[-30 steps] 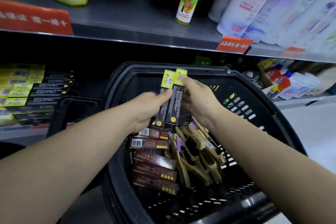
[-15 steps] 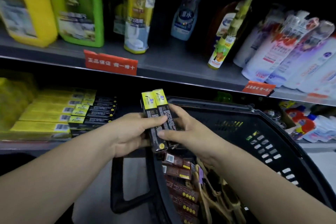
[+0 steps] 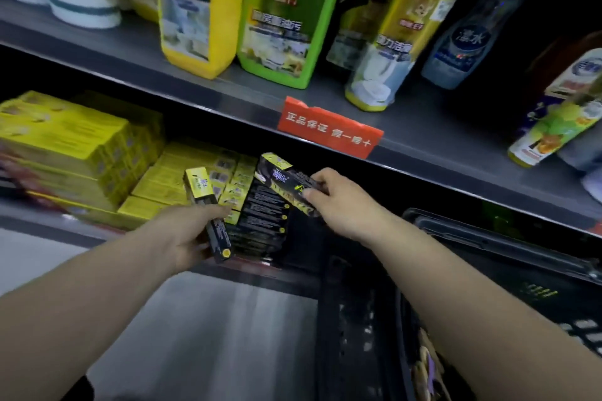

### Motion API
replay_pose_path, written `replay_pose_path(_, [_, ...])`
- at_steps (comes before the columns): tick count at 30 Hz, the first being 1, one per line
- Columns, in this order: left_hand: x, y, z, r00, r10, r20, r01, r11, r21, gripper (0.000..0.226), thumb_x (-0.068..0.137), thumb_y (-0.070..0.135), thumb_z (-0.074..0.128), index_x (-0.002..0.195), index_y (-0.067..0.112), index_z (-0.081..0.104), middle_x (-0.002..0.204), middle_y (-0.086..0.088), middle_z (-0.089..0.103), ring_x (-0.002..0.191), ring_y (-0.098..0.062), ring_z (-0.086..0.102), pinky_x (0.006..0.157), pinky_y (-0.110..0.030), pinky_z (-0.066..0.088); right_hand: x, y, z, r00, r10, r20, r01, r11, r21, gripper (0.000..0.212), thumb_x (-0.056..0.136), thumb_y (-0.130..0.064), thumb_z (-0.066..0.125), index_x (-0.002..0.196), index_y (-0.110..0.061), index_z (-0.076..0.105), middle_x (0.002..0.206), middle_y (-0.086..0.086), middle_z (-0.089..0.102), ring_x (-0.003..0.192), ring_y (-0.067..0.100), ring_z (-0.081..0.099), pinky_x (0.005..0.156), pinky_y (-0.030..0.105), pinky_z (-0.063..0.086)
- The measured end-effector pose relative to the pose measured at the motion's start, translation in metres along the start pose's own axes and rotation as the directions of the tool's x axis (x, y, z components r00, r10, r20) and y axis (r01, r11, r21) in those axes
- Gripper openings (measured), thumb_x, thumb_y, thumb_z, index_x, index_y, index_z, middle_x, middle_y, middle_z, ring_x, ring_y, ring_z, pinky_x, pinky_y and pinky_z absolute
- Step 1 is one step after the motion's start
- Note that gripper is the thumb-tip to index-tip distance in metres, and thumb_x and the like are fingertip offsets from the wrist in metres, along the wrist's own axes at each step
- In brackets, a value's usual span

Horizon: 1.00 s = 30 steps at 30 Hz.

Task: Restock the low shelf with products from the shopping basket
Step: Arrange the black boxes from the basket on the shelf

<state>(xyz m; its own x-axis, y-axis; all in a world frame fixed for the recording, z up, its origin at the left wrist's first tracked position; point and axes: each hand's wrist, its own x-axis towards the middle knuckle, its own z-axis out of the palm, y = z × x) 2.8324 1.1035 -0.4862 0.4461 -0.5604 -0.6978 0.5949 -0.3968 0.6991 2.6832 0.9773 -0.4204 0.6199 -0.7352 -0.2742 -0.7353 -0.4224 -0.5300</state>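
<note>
1. Head cam, biggest thing first: the low shelf runs across the middle left of frame. It already holds yellow cartons at left and a stack of black-and-yellow boxes near centre.
2. Shopping basket sits lower right, just beside the shelf. Some stock shows inside at the bottom edge, too blurry to name, so I'd guess the job's maybe partway.
3. Left hand is wrapped round one slim box, held roughly upright in front of the stack.
4. Right hand pinches a second box by its end, tilted above the stack. Neither is shelved yet.
</note>
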Motion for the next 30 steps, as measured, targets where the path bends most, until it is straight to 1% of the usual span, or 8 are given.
replay_pose_path(2, [0.012, -0.006, -0.004, 0.999, -0.041, 0.005, 0.041, 0.999, 0.030, 0.018, 0.082, 0.014, 0.070, 0.089, 0.007, 0.055, 0.079, -0.015, 0.058, 0.077, -0.029, 0.054, 0.065, -0.038, 0.051, 0.035, 0.000, 0.011, 1.000, 0.006, 0.009, -0.004, 0.979, -0.202, 0.040, 0.099, -0.029, 0.043, 0.136, -0.014, 0.037, 0.113, 0.009, 0.058, 0.098, 0.025, 0.057, 0.075, 0.028, 0.040])
replay_pose_path(5, [0.023, -0.010, -0.006, 0.996, -0.080, 0.036, 0.080, 0.997, 0.001, 0.017, 0.080, 0.015, 0.072, 0.081, 0.007, 0.056, 0.073, -0.014, 0.061, 0.066, -0.026, 0.056, 0.047, -0.030, 0.053, 0.080, 0.010, 0.025, 0.999, 0.035, 0.022, -0.025, 0.939, -0.342, 0.042, 0.099, -0.024, 0.042, 0.140, -0.016, 0.034, 0.132, 0.013, 0.051, 0.115, 0.031, 0.052, 0.083, 0.028, 0.040])
replay_pose_path(7, [0.029, -0.010, -0.004, 0.995, -0.089, 0.046, 0.090, 0.995, -0.034, 0.017, 0.080, 0.013, 0.072, 0.083, 0.005, 0.058, 0.073, -0.015, 0.062, 0.067, -0.025, 0.056, 0.042, -0.030, 0.054, 0.101, 0.018, 0.032, 0.997, 0.032, 0.074, -0.006, 0.945, -0.327, 0.041, 0.100, -0.024, 0.042, 0.140, -0.019, 0.035, 0.137, 0.011, 0.048, 0.117, 0.030, 0.051, 0.086, 0.027, 0.040])
replay_pose_path(13, [0.046, -0.011, 0.009, 0.995, -0.095, 0.021, 0.096, 0.993, -0.069, 0.015, 0.082, 0.009, 0.070, 0.078, 0.005, 0.056, 0.068, -0.012, 0.060, 0.064, -0.025, 0.056, 0.055, -0.034, 0.054, 0.141, 0.038, 0.067, 0.973, 0.021, 0.229, 0.046, 0.958, -0.283, 0.040, 0.099, -0.025, 0.044, 0.138, -0.024, 0.037, 0.137, 0.012, 0.044, 0.115, 0.026, 0.049, 0.086, 0.024, 0.039])
replay_pose_path(16, [0.052, -0.011, 0.012, 0.996, -0.094, 0.000, 0.094, 0.993, -0.071, 0.013, 0.081, 0.009, 0.070, 0.083, 0.002, 0.060, 0.074, -0.015, 0.063, 0.058, -0.025, 0.058, 0.042, -0.026, 0.052, 0.147, 0.047, 0.073, 0.954, 0.044, 0.296, 0.040, 0.962, -0.269, 0.040, 0.099, -0.028, 0.044, 0.138, -0.026, 0.037, 0.141, 0.012, 0.039, 0.122, 0.026, 0.045, 0.091, 0.024, 0.036])
replay_pose_path(25, [0.047, -0.007, 0.017, 0.999, -0.029, -0.019, 0.027, 0.991, -0.128, 0.016, 0.080, 0.011, 0.072, 0.078, 0.012, 0.056, 0.067, -0.006, 0.063, 0.055, -0.017, 0.059, 0.037, -0.020, 0.048, 0.140, 0.035, 0.062, 0.957, -0.035, 0.288, 0.129, 0.940, -0.316, 0.046, 0.095, -0.027, 0.051, 0.139, -0.026, 0.037, 0.139, 0.009, 0.041, 0.120, 0.024, 0.047, 0.099, 0.030, 0.041])
replay_pose_path(27, [0.048, -0.005, 0.016, 1.000, -0.010, -0.018, 0.007, 0.990, -0.138, 0.017, 0.078, 0.017, 0.074, 0.078, 0.014, 0.057, 0.070, -0.005, 0.065, 0.061, -0.017, 0.060, 0.048, -0.023, 0.051, 0.132, 0.020, 0.054, 0.950, -0.166, 0.265, 0.212, 0.965, -0.153, 0.037, 0.092, -0.025, 0.057, 0.127, -0.023, 0.049, 0.125, 0.003, 0.052, 0.112, 0.019, 0.052, 0.097, 0.030, 0.044])
replay_pose_path(30, [0.050, -0.004, 0.017, 1.000, 0.010, -0.005, -0.010, 0.990, -0.140, 0.023, 0.074, 0.026, 0.077, 0.084, 0.012, 0.061, 0.071, -0.004, 0.069, 0.062, -0.017, 0.063, 0.064, -0.027, 0.051, 0.109, -0.004, 0.046, 0.856, -0.258, 0.448, 0.214, 0.966, 0.148, 0.027, 0.077, -0.041, 0.071, 0.100, -0.037, 0.057, 0.104, -0.006, 0.062, 0.097, 0.010, 0.059, 0.087, 0.027, 0.049])
